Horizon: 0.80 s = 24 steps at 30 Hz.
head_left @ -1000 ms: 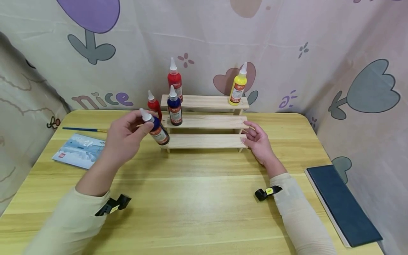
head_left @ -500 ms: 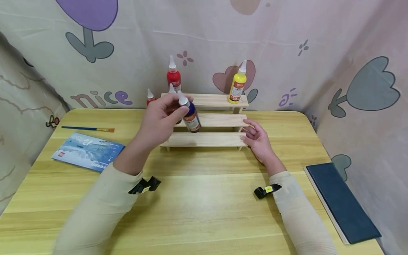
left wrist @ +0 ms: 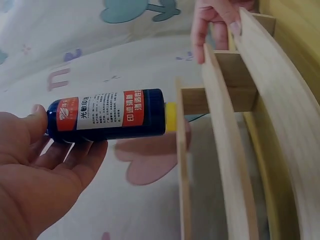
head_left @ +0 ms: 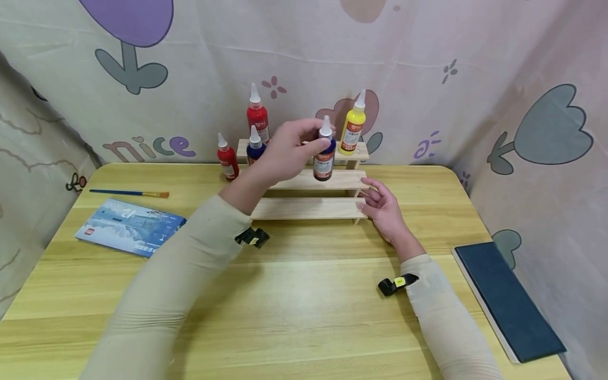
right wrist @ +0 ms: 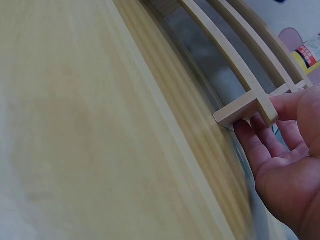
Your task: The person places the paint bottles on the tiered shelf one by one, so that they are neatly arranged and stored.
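Note:
My left hand [head_left: 291,148] pinches a dark blue ink bottle [head_left: 324,161] near its white nozzle cap. The bottle is upright above the middle tier of a three-tier wooden display rack [head_left: 309,209]; in the left wrist view, its label [left wrist: 102,114] faces the camera. My right hand [head_left: 386,211] grips the rack's right end, its thumb at the bottom tier and a finger at the middle one. A yellow bottle [head_left: 353,129] stands at the top tier's right, a red bottle [head_left: 257,115] at its left. Another blue bottle [head_left: 255,149] is partly hidden behind my left hand and arm.
A smaller-looking red bottle [head_left: 228,161] stands left of the rack. On the table's left lie a paintbrush [head_left: 128,193] and a blue-and-white booklet [head_left: 130,227]. A dark blue book [head_left: 508,301] lies at the right edge. Patterned cloth [head_left: 294,63] hangs behind.
My left hand has carried the blue bottle rightwards and up, from the rack's left end to above its middle tier, turning it upright. The right hand has stayed at the rack's right end.

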### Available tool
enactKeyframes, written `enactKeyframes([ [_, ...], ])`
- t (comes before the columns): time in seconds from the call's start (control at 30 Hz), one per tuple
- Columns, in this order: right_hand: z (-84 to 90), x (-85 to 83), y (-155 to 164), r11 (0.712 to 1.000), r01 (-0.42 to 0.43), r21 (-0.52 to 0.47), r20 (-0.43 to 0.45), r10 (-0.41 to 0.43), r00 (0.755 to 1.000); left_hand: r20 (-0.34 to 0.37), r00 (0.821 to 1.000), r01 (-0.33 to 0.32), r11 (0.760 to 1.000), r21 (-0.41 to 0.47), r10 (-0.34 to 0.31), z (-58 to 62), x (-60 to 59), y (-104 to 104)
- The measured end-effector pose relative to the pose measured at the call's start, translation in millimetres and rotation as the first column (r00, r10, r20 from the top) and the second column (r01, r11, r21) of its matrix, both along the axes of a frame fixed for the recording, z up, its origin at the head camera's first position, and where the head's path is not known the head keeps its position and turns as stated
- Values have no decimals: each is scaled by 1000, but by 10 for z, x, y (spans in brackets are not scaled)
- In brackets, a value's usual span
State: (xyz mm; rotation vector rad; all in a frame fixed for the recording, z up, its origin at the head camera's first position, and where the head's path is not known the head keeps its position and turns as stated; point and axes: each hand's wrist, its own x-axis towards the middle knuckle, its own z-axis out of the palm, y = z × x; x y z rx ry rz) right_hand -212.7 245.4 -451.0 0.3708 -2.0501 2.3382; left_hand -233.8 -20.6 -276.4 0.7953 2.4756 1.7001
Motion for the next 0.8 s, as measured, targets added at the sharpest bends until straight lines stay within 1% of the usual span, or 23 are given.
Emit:
enactKeyframes([
  [0.07,2,0,0,1000,4,0,6,-4,1000,16,1000,19,1000,-16,-19,-42,-73,86],
  [0.17,10,4,-3,1000,9,5,11,-9,1000,57,997,42,999,-11,-42,-117,-184,214],
  [0.27,19,5,-6,1000,10,11,10,-10,1000,84,995,51,999,-14,-50,-188,-268,325],
  [0.33,22,6,-9,1000,11,9,10,-11,1000,86,995,47,999,-22,-45,-226,-309,386],
  [0.43,25,7,-14,1000,18,11,10,-18,1000,90,996,33,999,-32,-30,-278,-353,455],
  [0.57,24,9,-18,1000,24,16,4,-24,1000,116,993,18,999,-38,-13,-333,-389,526],
  [0.7,12,7,-22,1000,11,14,-16,-10,1000,133,991,13,999,-37,-8,-388,-401,569],
  [0.8,8,4,-24,1000,3,11,-26,-3,1000,128,992,10,1000,-17,-8,-421,-404,593],
])
